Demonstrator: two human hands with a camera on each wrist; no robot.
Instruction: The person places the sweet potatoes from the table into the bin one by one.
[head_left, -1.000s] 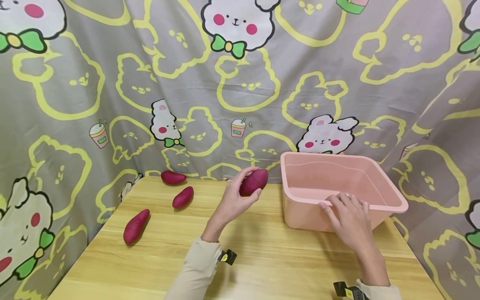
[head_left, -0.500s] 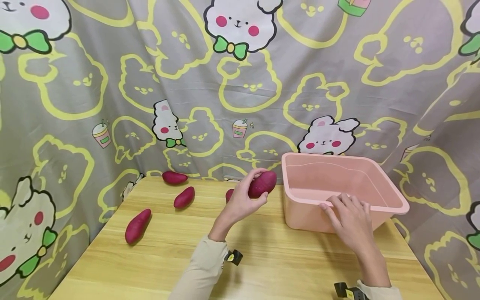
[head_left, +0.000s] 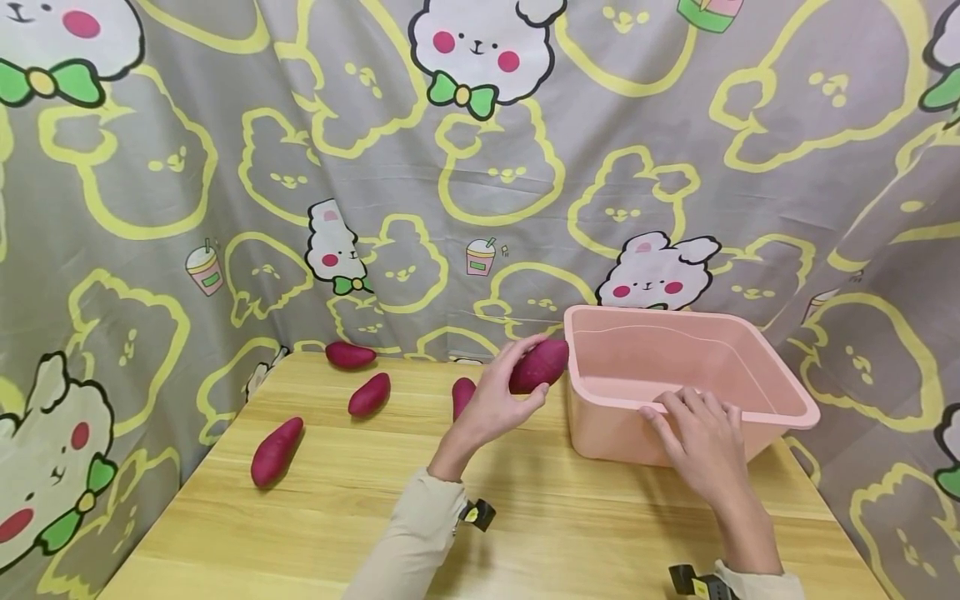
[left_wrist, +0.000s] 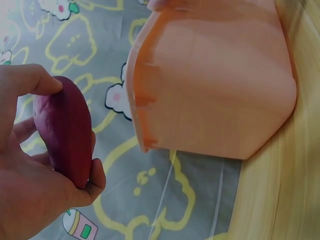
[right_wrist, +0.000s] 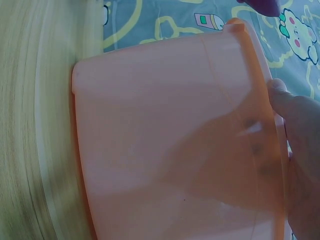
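My left hand [head_left: 495, 404] grips a purple sweet potato [head_left: 539, 366] [left_wrist: 65, 130] in the air just left of the pink plastic tub [head_left: 780, 392] [left_wrist: 210, 80], level with its rim. My right hand [head_left: 701, 437] rests on the tub's near rim with its fingers [right_wrist: 280, 97] hooked over the edge. The tub looks empty inside. Several more sweet potatoes lie on the wooden table: one [head_left: 462, 396] just behind my left hand, one [head_left: 369, 394] further left, one [head_left: 350, 355] at the back, one [head_left: 276, 451] near the left edge.
The wooden table [head_left: 525, 517] is walled at the back and sides by a grey cartoon-print cloth [head_left: 480, 167]. The tub stands at the table's right rear corner [right_wrist: 165, 150].
My left hand has carried the sweet potato to the right, up to the tub's left rim, uncovering another sweet potato behind it. My right hand has stayed on the tub's rim.
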